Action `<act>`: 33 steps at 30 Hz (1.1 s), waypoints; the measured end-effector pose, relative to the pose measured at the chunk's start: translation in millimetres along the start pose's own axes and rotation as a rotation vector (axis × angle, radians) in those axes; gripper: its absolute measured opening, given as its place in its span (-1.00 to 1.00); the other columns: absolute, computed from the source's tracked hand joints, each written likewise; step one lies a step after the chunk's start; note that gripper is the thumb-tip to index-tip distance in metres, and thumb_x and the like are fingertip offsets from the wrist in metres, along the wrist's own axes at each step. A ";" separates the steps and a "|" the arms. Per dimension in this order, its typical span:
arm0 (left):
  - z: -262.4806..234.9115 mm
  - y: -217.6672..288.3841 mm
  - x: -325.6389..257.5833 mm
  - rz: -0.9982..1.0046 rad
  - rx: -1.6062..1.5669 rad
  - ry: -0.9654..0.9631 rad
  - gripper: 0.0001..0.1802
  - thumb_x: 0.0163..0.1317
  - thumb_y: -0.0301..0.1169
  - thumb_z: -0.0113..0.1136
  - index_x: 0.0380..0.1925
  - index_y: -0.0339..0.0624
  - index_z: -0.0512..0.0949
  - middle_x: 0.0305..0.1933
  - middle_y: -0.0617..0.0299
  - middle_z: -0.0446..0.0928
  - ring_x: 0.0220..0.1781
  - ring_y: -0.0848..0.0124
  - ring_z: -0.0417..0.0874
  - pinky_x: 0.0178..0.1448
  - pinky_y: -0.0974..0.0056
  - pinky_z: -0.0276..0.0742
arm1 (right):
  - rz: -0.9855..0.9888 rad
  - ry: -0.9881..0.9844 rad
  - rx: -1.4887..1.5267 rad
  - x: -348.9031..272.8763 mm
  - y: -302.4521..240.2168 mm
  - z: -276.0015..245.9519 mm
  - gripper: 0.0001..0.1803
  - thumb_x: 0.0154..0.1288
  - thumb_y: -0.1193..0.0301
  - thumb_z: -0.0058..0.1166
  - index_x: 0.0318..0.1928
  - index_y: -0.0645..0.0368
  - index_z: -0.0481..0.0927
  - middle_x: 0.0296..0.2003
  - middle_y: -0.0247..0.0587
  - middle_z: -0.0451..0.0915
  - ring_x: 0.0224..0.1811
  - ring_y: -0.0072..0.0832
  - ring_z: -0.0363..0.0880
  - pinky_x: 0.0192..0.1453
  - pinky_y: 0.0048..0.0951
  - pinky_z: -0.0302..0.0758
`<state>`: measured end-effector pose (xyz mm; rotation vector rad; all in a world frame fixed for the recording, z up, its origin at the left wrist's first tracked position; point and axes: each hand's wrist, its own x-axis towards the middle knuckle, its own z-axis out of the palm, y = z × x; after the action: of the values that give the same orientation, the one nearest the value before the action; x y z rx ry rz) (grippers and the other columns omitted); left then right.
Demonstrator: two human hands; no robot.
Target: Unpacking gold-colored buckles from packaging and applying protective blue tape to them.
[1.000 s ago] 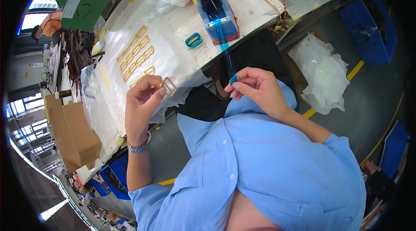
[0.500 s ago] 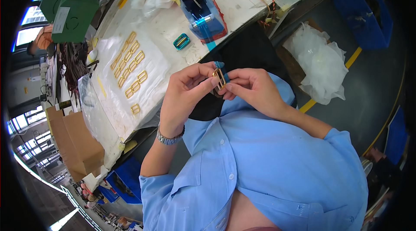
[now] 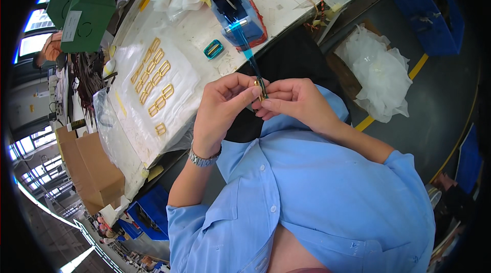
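Right here at the fingertips, the left hand [image 3: 217, 112] has thumb and finger pinched on a gold buckle [image 3: 259, 90], and the right hand [image 3: 304, 104] closes its bent fingers narrowly on the buckle's right side. A second ago these hands were well apart, buckle in the left, tape end at the right; now they meet, and the buckle, showing its open frame half a second back, is turned nearly edge-on. Much of it is covered by the fingers, and so is the tape's end; how far the tape wraps round, I can't tell.

Just beyond the fingertips, a blue tape strip [image 3: 249, 54] slants down, narrowing, from the tape dispenser [image 3: 248, 12], whose top is cut off by the upper edge. Left of the strip and past the left fingers sits a blue-wrapped buckle [image 3: 214, 49], apart from everything else. Further left of the fingers, loose gold buckles [image 3: 163, 68] lie in rows on a white sheet [image 3: 181, 76], nothing between them and the left hand. Off to the fingers' right, beyond the table edge, there's a heap of white plastic [image 3: 378, 81], and farther out a blue crate [image 3: 434, 17].
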<state>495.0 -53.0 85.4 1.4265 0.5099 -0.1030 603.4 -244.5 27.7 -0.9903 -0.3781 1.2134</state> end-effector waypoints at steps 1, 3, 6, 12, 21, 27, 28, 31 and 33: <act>0.2 -0.4 0.8 0.000 0.000 -0.001 -0.86 0.51 -0.50 0.32 -0.07 -0.37 0.72 0.08 0.07 0.80 -0.01 0.52 0.76 0.20 0.36 0.66 | 0.024 0.009 0.018 1.9 -0.7 1.5 -0.66 0.60 0.50 0.22 0.24 0.45 0.65 -0.05 -0.01 0.82 -0.02 -0.40 0.85 0.12 -0.37 0.80; 1.6 -0.9 2.3 0.024 0.001 0.006 -0.87 0.51 -0.51 0.32 -0.08 -0.38 0.72 0.08 0.06 0.80 -0.02 0.52 0.76 0.17 0.37 0.67 | 0.047 0.019 0.035 4.2 -0.1 3.9 -0.64 0.60 0.47 0.24 0.26 0.45 0.64 -0.04 0.00 0.82 -0.02 -0.39 0.86 0.12 -0.35 0.81; 2.8 -6.5 5.5 0.043 0.000 0.030 -0.87 0.50 -0.51 0.33 -0.07 -0.38 0.73 0.08 0.06 0.80 -0.02 0.52 0.75 0.16 0.36 0.68 | 0.043 0.062 0.075 6.4 5.0 5.3 -0.62 0.59 0.43 0.27 0.26 0.43 0.65 -0.05 0.00 0.82 -0.04 -0.39 0.86 0.10 -0.37 0.81; 7.3 -16.9 5.9 0.051 -0.099 0.064 -0.86 0.50 -0.50 0.35 -0.06 -0.38 0.73 0.09 0.05 0.79 -0.02 0.50 0.75 0.19 0.34 0.67 | -0.003 0.099 0.007 7.5 9.3 4.1 -0.64 0.59 0.46 0.27 0.24 0.47 0.67 -0.10 -0.01 0.83 -0.08 -0.40 0.87 0.05 -0.38 0.82; 5.4 -41.5 1.8 0.115 -0.110 0.157 -0.75 0.54 -0.41 0.35 0.05 -0.39 0.72 -0.01 0.20 0.78 -0.06 0.57 0.73 0.07 0.42 0.65 | 0.046 0.073 -0.038 3.5 -0.4 -1.0 -0.68 0.59 0.49 0.23 0.19 0.50 0.68 -0.06 0.05 0.83 -0.07 -0.35 0.87 0.07 -0.34 0.82; 11.5 -40.4 13.1 0.066 -0.086 0.095 -0.81 0.52 -0.45 0.33 -0.03 -0.36 0.77 -0.09 0.24 0.78 -0.14 0.61 0.71 -0.05 0.45 0.63 | 0.065 0.058 0.024 3.0 -6.6 -2.7 -0.69 0.56 0.46 0.28 0.11 0.51 0.71 -0.09 0.09 0.83 -0.12 -0.31 0.88 0.03 -0.34 0.83; 10.9 -41.5 14.8 0.056 -0.057 0.104 -0.82 0.52 -0.45 0.33 -0.06 -0.35 0.78 -0.12 0.25 0.78 -0.17 0.61 0.70 -0.07 0.46 0.62 | 0.095 0.056 0.048 3.7 -7.9 -3.3 -0.69 0.56 0.46 0.28 0.10 0.51 0.70 -0.07 0.11 0.82 -0.10 -0.29 0.88 0.04 -0.33 0.83; 17.7 -45.0 15.4 0.080 -0.065 0.163 -0.82 0.54 -0.45 0.27 -0.11 -0.35 0.77 -0.16 0.26 0.77 -0.20 0.60 0.70 -0.08 0.46 0.61 | 0.151 0.052 0.097 5.8 -10.6 -7.2 -0.64 0.55 0.46 0.29 0.17 0.52 0.64 -0.04 0.15 0.81 -0.07 -0.27 0.88 0.06 -0.31 0.84; 17.2 -50.8 15.8 0.029 -0.149 0.167 -0.82 0.53 -0.44 0.29 -0.12 -0.34 0.78 -0.21 0.28 0.76 -0.25 0.62 0.67 -0.13 0.47 0.58 | 0.180 0.044 0.123 4.2 -14.2 -6.5 -0.58 0.55 0.47 0.29 0.25 0.53 0.58 -0.02 0.17 0.81 -0.05 -0.26 0.88 0.07 -0.30 0.84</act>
<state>495.2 -73.9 33.5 1.3022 0.6213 0.0771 618.1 -243.7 34.4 -0.9582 -0.1800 1.3577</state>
